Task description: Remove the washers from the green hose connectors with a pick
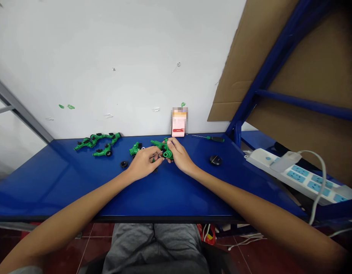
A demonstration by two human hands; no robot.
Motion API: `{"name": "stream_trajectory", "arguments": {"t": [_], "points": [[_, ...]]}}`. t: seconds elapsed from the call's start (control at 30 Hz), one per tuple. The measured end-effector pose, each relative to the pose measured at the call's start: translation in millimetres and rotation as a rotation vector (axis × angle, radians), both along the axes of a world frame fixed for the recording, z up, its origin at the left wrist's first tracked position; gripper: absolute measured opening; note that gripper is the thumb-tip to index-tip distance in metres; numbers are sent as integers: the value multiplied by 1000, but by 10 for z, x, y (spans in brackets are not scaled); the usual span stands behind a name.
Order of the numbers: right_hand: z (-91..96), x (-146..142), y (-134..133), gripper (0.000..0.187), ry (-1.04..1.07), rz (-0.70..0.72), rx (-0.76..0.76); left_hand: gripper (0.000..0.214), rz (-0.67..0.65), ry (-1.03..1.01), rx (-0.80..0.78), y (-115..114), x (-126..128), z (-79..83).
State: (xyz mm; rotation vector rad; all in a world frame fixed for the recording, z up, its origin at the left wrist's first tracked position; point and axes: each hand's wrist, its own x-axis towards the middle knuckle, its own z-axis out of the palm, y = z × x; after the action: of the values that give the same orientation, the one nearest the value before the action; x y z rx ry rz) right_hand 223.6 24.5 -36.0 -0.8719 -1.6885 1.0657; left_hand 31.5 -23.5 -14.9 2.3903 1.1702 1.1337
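My right hand point(180, 156) is closed around a green plastic Y-shaped hose connector point(168, 154), one round end of which faces me. Close against it, the fingers of my left hand point(143, 163) pinch a thin, metallic-looking piece point(156, 154) whose tip points at the connector. The exact kind of that piece is too small to tell. Just beyond my left hand lies another green connector part point(134, 149) with black pieces beside it. A black ring-shaped cap point(124, 164) rests left of my left wrist. Other small parts are partly hidden under my left fingers.
Several green hose connectors point(101, 141) lie at the back left of the blue table point(130, 198). A screwdriver point(216, 139), a round black object point(215, 160) and an upright phone-like screen point(178, 123) are also there. Right of them sits a white power strip point(296, 175) with a cable.
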Motion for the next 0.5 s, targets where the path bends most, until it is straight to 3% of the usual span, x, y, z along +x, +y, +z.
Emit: {"name": "stream_trajectory", "arguments": {"t": [0.2, 0.5], "points": [[31, -2, -12, 47, -46, -35, -5, 17, 5, 27, -12, 9, -17, -8], [5, 1, 20, 48, -19, -12, -59, 2, 15, 2, -83, 3, -5, -16]]}}
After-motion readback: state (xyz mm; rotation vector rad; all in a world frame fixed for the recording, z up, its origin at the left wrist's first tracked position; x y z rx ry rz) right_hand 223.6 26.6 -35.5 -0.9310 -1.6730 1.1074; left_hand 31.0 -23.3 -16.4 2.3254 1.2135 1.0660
